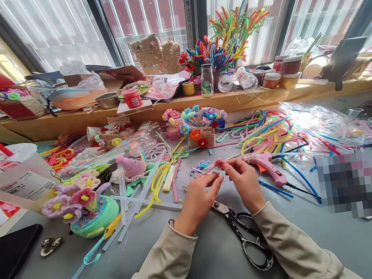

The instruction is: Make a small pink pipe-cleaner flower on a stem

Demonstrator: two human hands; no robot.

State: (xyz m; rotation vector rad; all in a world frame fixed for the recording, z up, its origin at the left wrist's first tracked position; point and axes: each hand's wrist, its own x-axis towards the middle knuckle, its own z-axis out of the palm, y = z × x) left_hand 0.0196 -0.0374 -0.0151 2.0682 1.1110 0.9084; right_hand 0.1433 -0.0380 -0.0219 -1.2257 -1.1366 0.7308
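Over the middle of the table, my right hand (246,182) pinches a pink pipe cleaner (219,163), curled into a small petal-like bunch. My left hand (201,198) is close beside it, thumb and fingers pressed together; what lies between them is hidden. Below the hands rest black-handled scissors (242,231), partly covered by the right wrist. A pink hot glue gun (268,165) lies just right of my right hand. Small blue clippings (204,164) are scattered behind the fingers.
Yellow pipe cleaners (159,182) and clear glue sticks (140,206) lie to the left, near a green pot of fuzzy flowers (94,215). A drink cup (11,178) and black phone (11,263) stand further left. More pipe cleaners (274,129) are heaped at right behind the glue gun's cord.
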